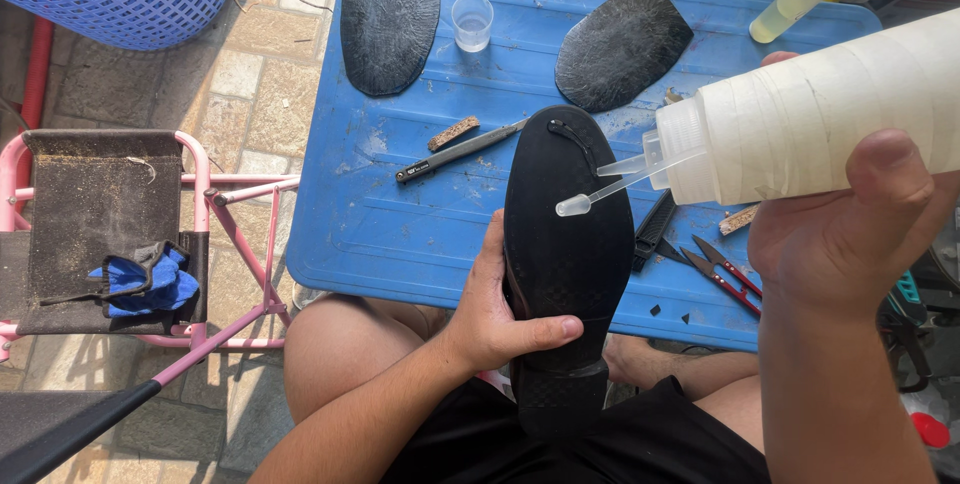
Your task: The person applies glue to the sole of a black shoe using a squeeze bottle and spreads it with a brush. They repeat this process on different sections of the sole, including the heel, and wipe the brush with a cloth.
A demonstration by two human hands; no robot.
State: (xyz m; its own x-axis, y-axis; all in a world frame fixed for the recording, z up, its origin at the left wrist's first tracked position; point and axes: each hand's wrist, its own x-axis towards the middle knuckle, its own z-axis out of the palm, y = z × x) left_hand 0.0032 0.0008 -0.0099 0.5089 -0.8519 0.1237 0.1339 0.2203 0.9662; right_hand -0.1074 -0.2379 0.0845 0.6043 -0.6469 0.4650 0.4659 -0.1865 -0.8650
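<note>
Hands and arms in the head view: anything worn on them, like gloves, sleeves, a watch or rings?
Nothing worn shows. The left hand and right hand are bare, with no gloves, rings or watch in view. Both forearms are uncovered as far as the frame shows, with no sleeves in sight.

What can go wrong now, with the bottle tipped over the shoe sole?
The squeeze bottle in the right hand points its nozzle tip at the black sole; liquid might run off the curved edge onto the left hand or the bare legs. The held shoe might wobble.
</note>
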